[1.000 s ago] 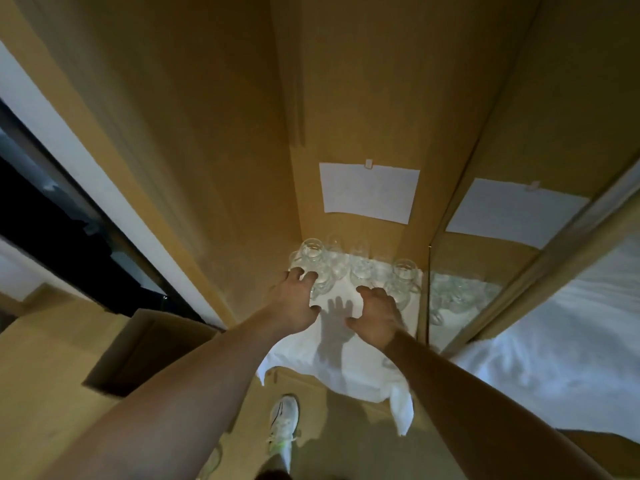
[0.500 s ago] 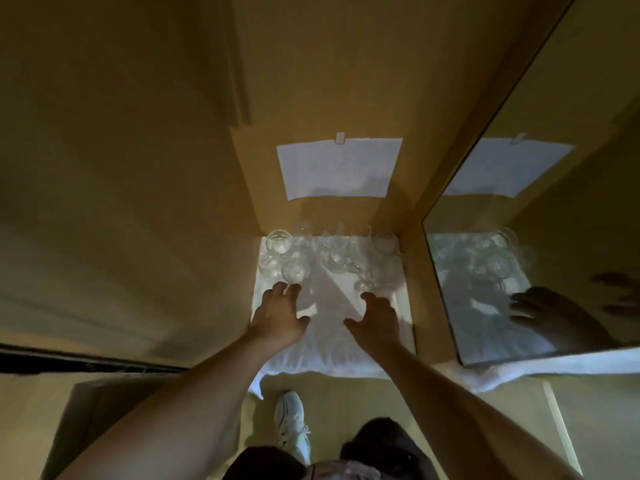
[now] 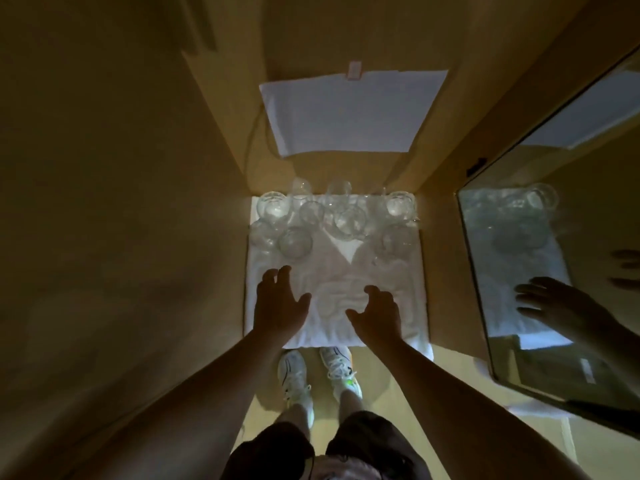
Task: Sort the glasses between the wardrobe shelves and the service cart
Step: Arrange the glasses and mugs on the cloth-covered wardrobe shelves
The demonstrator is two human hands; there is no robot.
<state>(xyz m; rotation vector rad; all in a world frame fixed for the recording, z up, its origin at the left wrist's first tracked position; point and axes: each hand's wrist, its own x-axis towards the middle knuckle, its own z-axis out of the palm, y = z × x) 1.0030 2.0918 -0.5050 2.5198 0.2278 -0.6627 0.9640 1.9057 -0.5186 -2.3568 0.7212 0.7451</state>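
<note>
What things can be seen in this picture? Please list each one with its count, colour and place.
glasses: roughly nine, exact count unclear, clear, far half of the cloth
cloth: one, white, on the wardrobe shelf
paper sheet: one, white, clipped to the back wall
mirror: one, at the right, reflecting the cloth and glasses
shoes: two, white, on the floor below
left hand: one, fingers spread, over the cloth, holds nothing
right hand: one, fingers loosely curled, over the cloth, holds nothing

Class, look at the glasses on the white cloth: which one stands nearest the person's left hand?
The glass at the front left of the cluster, just beyond the left hand; the others stand farther back or to the right.
</note>
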